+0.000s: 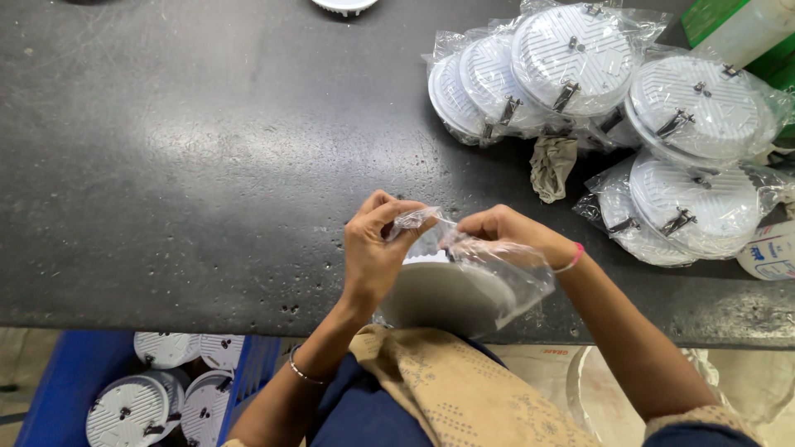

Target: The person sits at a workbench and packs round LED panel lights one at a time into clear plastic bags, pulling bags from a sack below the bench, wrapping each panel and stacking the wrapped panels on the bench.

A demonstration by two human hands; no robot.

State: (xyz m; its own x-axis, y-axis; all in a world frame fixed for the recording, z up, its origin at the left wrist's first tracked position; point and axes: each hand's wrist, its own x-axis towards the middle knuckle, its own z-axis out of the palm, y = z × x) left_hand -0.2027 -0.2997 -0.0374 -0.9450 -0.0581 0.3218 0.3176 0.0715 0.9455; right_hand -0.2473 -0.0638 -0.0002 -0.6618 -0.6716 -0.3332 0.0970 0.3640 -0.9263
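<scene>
At the frame's lower centre, a clear plastic bag point(464, 257) is pinched at its mouth by the left hand point(374, 248) and right hand point(505, 232); a round white fixture point(443, 298), apparently partly inside, rests on the dark table point(207, 165).

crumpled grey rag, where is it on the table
In the head view the crumpled grey rag lies right of centre on the dark table, just below the bagged white round fixtures.

My arms are bare from wrist to past the elbow. On my right wrist I wear a thin pink band point(571, 258). On my left wrist sits a slim silver bangle point(303, 374). A beige scarf point(464, 389) with a pattern of small pale dots hangs down my front, over dark blue clothing point(360, 410). The same dotted beige cloth edges my right sleeve point(696, 420).
</scene>
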